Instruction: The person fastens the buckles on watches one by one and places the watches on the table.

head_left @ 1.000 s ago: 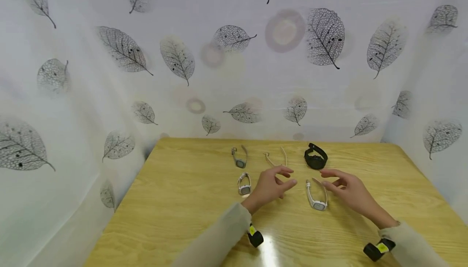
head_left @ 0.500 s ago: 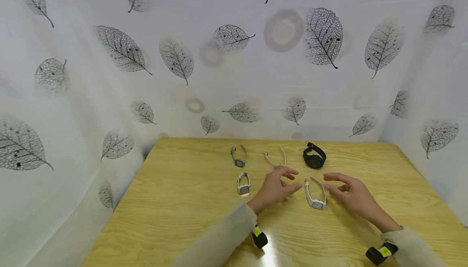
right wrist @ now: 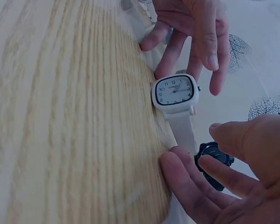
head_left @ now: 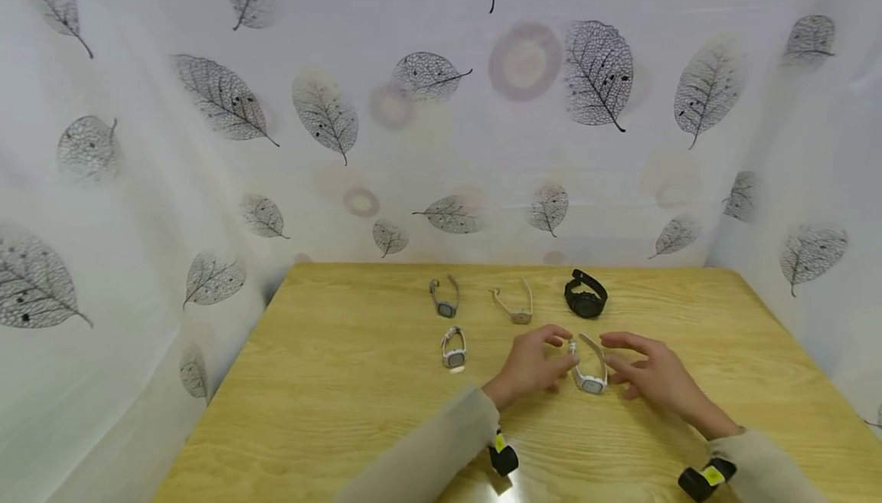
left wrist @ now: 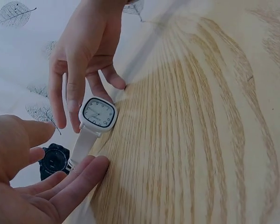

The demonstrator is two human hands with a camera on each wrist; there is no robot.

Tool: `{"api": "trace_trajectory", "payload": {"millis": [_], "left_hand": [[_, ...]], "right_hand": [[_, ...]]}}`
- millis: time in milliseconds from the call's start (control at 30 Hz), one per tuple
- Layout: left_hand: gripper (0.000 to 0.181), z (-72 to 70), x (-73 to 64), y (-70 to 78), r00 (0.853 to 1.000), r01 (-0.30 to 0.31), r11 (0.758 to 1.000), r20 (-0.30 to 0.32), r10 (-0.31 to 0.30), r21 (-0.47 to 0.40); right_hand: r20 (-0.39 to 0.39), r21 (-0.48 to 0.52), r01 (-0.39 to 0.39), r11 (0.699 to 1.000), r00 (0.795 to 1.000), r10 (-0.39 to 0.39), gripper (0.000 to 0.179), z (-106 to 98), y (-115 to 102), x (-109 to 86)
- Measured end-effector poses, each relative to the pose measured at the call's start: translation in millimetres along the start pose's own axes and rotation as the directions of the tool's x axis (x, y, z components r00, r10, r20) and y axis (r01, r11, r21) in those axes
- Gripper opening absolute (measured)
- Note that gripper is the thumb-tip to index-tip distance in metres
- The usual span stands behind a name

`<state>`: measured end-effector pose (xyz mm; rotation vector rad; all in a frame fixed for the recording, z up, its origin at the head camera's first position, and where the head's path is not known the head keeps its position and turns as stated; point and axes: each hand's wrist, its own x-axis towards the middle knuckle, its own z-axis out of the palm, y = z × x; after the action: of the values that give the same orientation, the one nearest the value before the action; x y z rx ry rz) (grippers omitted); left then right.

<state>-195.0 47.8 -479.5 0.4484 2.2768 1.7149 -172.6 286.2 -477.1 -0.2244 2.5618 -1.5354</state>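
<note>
A wristwatch with a white strap and squarish white case (head_left: 591,385) lies on the wooden table, its strap unfastened and standing up in a U. My left hand (head_left: 534,364) is at its left side, thumb and fingertips right by the buckle end of the strap. On the other side, my right hand (head_left: 648,374) has its fingertips close to the free strap end. Both hands have spread, relaxed fingers around the watch. Its white dial (left wrist: 99,112) with dark numerals faces up toward the left wrist camera, and the same dial (right wrist: 175,90) shows between the hands in the right wrist view.
Behind stand a grey watch (head_left: 446,309), a beige watch (head_left: 521,318) and a chunky black watch (head_left: 586,305). Another white watch (head_left: 455,358), its strap looped, sits left of my left hand. A leaf-patterned curtain (head_left: 331,220) borders the wooden table (head_left: 310,396).
My left hand has moved right, from a gap away to right beside the white watch's strap. The right hand stays near the strap's other side. The head view has shifted slightly.
</note>
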Motion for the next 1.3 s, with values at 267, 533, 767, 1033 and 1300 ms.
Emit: {"api": "trace_trajectory", "payload": {"millis": [267, 533, 767, 1033, 1300], "left_hand": [[0.031, 5.6, 0.3, 0.2, 1.0, 0.022, 0.998, -0.007, -0.021, 0.055], [0.031, 11.0, 3.7, -2.5, 1.0, 0.01, 0.993, 0.002, -0.01, 0.118], [0.027, 16.3, 7.7, -6.2, 1.0, -0.009, 0.991, -0.023, 0.012, 0.13], [0.026, 19.0, 7.6, -9.7, 0.997, -0.06, 0.976, -0.042, 0.07, 0.209], [0.026, 18.3, 8.0, -8.6, 0.995, -0.074, 0.96, -0.048, 0.09, 0.271]], "right_hand": [[0.017, 0.034, -0.058, 0.998, 0.998, 0.058, 0.049, 8, 1, 2.5], [0.019, 0.042, -0.06, 0.997, 0.998, 0.059, 0.048, 12, -1, 1.6], [0.027, 0.043, -0.082, 0.996, 0.996, 0.081, 0.047, 13, -1, 2.4], [0.03, 0.039, -0.112, 0.993, 0.993, 0.111, 0.047, 13, -1, 0.5], [0.022, 0.025, -0.112, 0.993, 0.994, 0.111, 0.044, 13, -2, 0.1]]}}
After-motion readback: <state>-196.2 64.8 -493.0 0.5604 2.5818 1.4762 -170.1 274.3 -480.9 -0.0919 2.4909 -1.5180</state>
